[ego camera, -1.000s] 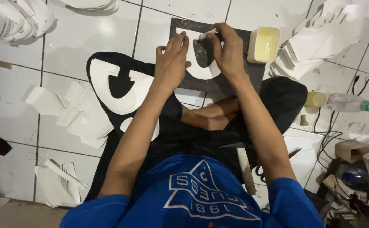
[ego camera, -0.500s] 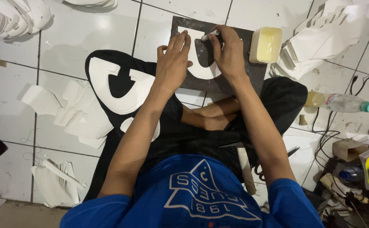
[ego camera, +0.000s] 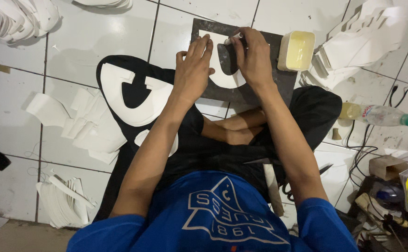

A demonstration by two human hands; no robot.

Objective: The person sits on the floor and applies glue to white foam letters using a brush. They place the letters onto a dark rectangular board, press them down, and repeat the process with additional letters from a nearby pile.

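We see our left hand point(ego camera: 193, 70) pressed flat on a white U-shaped piece point(ego camera: 222, 80) on a dark board point(ego camera: 278, 84) on the floor; our right hand point(ego camera: 253, 56) pinching that piece's upper edge; a yellow tub point(ego camera: 296, 50) just beside the board

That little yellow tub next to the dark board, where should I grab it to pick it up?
Take the yellow tub by its two long sides, coming straight down from above. It stands upright and open, with what looks like pale yellow stuff inside, so keeping it level should avoid spills. Its left side sits close to the dark board and the right hand, so the right side is probably freer.
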